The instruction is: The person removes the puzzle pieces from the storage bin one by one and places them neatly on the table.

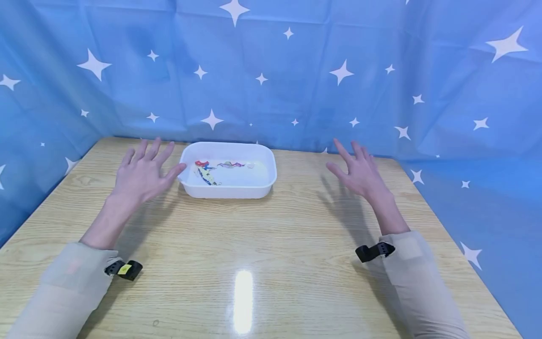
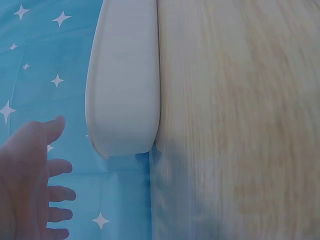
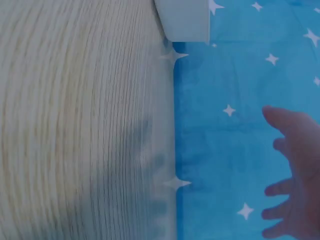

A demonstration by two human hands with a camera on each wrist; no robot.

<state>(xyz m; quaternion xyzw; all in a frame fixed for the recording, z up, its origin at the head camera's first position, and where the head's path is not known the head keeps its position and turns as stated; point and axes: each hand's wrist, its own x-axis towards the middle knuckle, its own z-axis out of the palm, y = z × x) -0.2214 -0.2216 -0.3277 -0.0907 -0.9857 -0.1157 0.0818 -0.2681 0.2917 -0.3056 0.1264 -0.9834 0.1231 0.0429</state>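
We found the white tub [image 1: 231,191] near the far edge of the table [image 1: 296,245], left of centre, with colourful scraps [image 1: 206,174] lying on its floor, mostly toward its left side. The left hand [image 1: 144,169] hung just beside the tub's left end, palm down, its fingers spread and its thumb reaching toward the rim; the left wrist view showed a gap between thumb and tub. The right hand [image 1: 355,172] hung above the table, well to the right of the tub, fingers spread and pointing away from the person, thumb angled inward. We noted the hands well apart from each other. Both forearms, in pale sleeves [image 1: 423,282], slanted inward from the near corners. Behind everything we recorded a blue curtain [image 1: 296,56] with white stars.
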